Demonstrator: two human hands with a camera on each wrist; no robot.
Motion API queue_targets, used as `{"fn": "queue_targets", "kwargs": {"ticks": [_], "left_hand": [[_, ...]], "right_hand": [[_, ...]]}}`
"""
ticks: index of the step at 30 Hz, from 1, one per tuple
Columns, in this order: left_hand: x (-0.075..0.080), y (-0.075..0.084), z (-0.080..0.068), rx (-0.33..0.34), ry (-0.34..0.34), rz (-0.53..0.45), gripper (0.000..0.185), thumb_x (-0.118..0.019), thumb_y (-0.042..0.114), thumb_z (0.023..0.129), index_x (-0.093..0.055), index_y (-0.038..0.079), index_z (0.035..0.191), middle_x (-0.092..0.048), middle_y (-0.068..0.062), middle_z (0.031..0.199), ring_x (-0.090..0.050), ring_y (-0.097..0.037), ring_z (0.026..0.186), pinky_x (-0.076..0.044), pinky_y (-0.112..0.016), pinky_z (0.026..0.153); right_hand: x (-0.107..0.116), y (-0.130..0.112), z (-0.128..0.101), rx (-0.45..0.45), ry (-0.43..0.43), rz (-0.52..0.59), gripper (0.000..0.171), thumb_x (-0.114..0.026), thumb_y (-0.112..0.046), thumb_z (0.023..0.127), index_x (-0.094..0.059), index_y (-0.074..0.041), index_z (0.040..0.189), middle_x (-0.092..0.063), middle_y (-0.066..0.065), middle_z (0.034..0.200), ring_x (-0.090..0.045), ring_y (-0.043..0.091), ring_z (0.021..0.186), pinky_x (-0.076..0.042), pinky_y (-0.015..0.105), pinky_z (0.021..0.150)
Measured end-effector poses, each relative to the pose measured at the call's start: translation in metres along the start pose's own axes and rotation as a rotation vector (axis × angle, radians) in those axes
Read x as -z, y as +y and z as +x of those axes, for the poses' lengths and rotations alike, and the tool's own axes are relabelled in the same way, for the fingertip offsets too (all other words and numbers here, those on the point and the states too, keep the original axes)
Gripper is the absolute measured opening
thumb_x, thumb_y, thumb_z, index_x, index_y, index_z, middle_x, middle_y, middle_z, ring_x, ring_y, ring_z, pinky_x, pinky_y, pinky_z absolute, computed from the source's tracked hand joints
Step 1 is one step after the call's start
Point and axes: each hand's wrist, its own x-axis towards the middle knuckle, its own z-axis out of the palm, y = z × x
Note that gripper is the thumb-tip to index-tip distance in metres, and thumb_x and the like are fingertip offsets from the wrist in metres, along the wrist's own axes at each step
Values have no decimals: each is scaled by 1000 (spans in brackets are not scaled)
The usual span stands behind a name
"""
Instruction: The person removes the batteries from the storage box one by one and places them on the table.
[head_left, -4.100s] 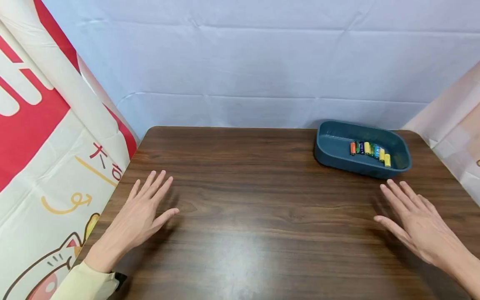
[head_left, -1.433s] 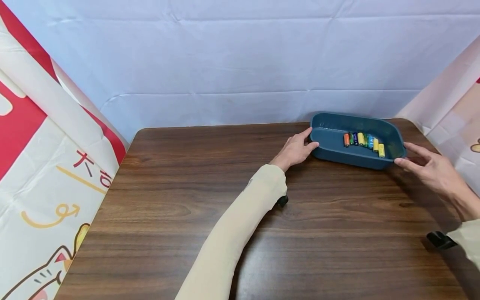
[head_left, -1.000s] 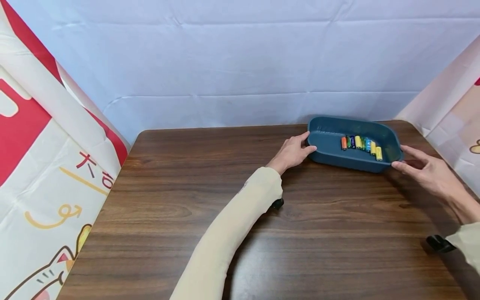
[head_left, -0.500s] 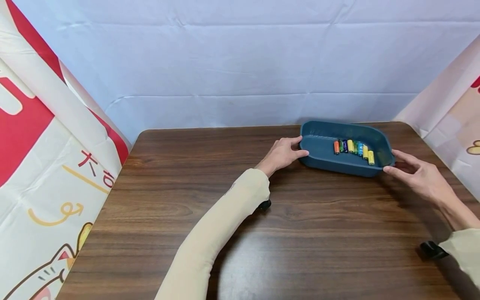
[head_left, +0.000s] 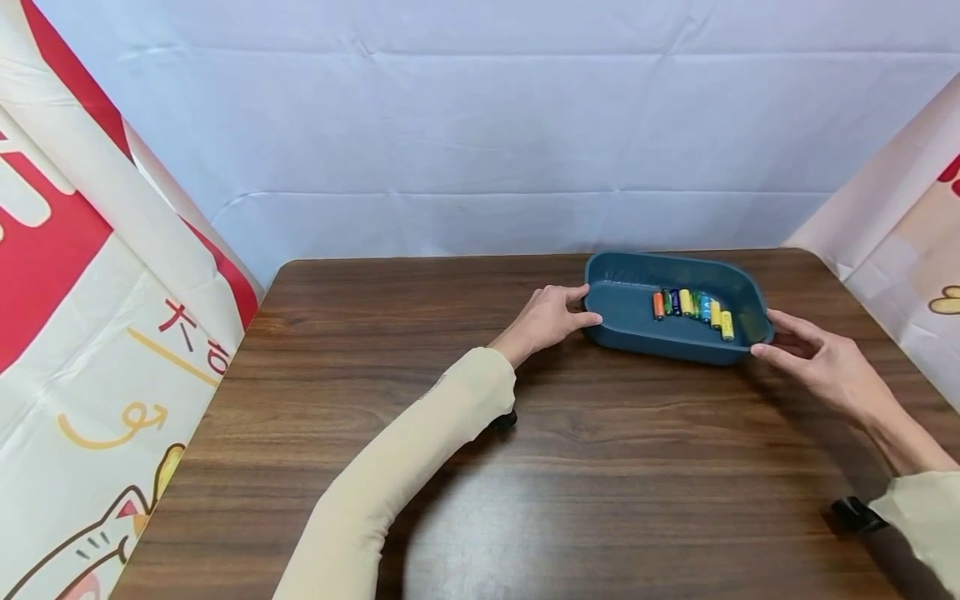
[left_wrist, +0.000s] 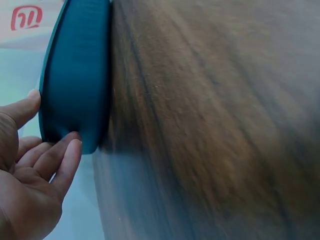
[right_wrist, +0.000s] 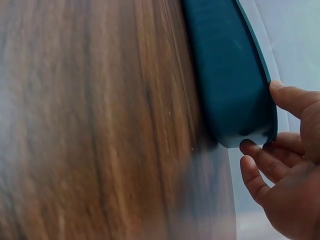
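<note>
A dark teal plastic basin (head_left: 626, 310) stands at the back right of the table, long side roughly along the far edge. Inside it lies a slanting row of small batteries (head_left: 686, 302) in orange, green, dark blue, yellow and light blue. My left hand (head_left: 546, 320) grips the basin's left end, thumb at the rim and fingers against the end wall, as the left wrist view shows. At the opposite end my right hand (head_left: 834, 367) holds it the same way, thumb (right_wrist: 290, 97) on the rim and fingers below it on the outer wall.
The brown wood-grain table (head_left: 360, 400) reaches back to a pale cloth backdrop (head_left: 480, 125). A printed cloth (head_left: 82, 350) hangs along the left side, another cloth (head_left: 900, 225) along the right. Black wrist devices show at both cuffs.
First both hands were apart over the table. They then took hold of the basin's ends, and it has since moved left and slightly nearer, batteries inside.
</note>
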Motion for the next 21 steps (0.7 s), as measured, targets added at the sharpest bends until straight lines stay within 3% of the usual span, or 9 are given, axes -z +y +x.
{"fn": "queue_targets", "kwargs": {"ticks": [2,6,9,12,14,18,21], "left_hand": [[1,0,-3,-4,10,11,68,-70,35,100,-42,16,159,-44,2,159,-40,-13,48,-44,-24,77],[2,-2,-10,3,10,1,68,-70,35,100,-42,16,159,-65,-8,136,-37,-15,42,-41,-25,61],[2,-3,-15,7,17,-8,68,-71,35,100,-43,15,158,-65,-8,137,-38,-16,41,-38,-27,55],[3,-5,-20,4,37,-9,66,-71,34,99,-45,15,157,-49,-1,157,-38,-15,41,-38,-25,55],[3,-6,-23,6,44,-20,66,-72,33,99,-45,15,157,-49,-2,156,-37,-15,41,-38,-26,54],[4,-7,-30,18,43,-49,68,-71,34,99,-43,15,158,-71,-14,121,-37,-15,39,-36,-26,50],[3,-6,-35,16,49,-62,68,-71,32,99,-43,14,158,-71,-15,121,-37,-14,39,-36,-25,50]], "right_hand": [[0,-1,-1,8,-9,23,75,-71,-36,100,-38,-2,158,-57,40,131,-39,-28,90,-39,2,66],[-3,-4,-3,20,-10,35,75,-71,-35,100,-38,-2,159,-57,40,133,-40,-28,92,-39,2,67],[-5,-6,-4,26,-11,28,75,-71,-35,100,-38,-2,159,-56,39,133,-40,-28,92,-38,1,67],[-7,-8,-5,29,-13,26,75,-71,-35,100,-38,-2,158,-55,39,134,-39,-28,92,-38,1,67],[-8,-9,-5,31,-14,29,75,-71,-35,100,-38,-2,158,-55,40,134,-40,-27,92,-38,0,68],[-10,-10,-6,51,-12,37,74,-72,-33,100,-39,-2,158,-55,39,134,-41,-27,93,-39,0,68],[-10,-11,-7,65,-11,40,73,-72,-31,100,-39,-2,158,-55,40,134,-41,-28,93,-39,0,68]]}}
